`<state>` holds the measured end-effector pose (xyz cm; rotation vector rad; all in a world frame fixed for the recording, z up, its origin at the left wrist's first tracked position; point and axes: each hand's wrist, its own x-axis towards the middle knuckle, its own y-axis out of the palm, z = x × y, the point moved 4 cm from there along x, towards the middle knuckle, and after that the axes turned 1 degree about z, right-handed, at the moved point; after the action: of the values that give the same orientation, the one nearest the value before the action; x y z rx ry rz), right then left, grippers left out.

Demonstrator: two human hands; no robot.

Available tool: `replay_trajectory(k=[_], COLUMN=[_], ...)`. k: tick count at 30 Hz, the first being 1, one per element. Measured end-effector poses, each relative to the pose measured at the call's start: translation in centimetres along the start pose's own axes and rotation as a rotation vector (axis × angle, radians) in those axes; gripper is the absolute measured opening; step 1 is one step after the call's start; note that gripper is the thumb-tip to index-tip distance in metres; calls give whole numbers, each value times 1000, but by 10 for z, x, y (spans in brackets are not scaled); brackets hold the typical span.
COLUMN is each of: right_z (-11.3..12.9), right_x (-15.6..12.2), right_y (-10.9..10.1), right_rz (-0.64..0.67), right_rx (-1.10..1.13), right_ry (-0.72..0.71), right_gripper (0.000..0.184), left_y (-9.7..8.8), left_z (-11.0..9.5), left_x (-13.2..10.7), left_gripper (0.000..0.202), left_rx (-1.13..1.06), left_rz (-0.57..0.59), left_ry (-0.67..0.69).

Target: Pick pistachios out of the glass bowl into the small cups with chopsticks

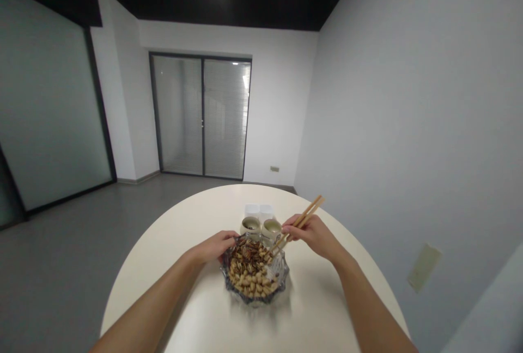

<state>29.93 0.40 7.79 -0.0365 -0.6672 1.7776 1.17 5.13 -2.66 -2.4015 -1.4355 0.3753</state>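
Observation:
A scalloped clear glass bowl (281, 283) stands on the table, holding peanuts in their shells (254, 283) at its near side and darker brown nuts (248, 251) at its far left. Bare glass shows on the bowl's right side. My left hand (220, 246) grips the bowl's upper left rim, its fingertips partly hidden behind the edge. In my right hand (309, 231) is a pair of wooden chopsticks (314, 204), slanting down to the left. Their tips reach into the bowl at the right, by the nuts; whether they pinch one is too small to tell.
Two small round cups, a left cup (250, 224) with something dark inside and a right cup (272, 226), stand just beyond the bowl. Behind them sit two white square dishes (259, 210). The round cream table (196, 222) has a wall (388, 124) close on its right.

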Motion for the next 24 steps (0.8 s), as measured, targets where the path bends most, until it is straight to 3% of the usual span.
replay_trajectory(k=[7,16,24], right_z=[7,1,0], right_x=[-8,-1,-4], right_y=[18,1,1], right_rz=[212,2,40], right_rx=[48,-44,-17], right_ry=[85,-23,42], right_gripper=[39,40,44], left_y=[0,0,0], left_z=[-1,-1,-5], left_x=[0,-1,-2], left_gripper=[46,45,42], left_rx=[-5,-6,3], left_rz=[21,17,9], left_ry=[14,0,27])
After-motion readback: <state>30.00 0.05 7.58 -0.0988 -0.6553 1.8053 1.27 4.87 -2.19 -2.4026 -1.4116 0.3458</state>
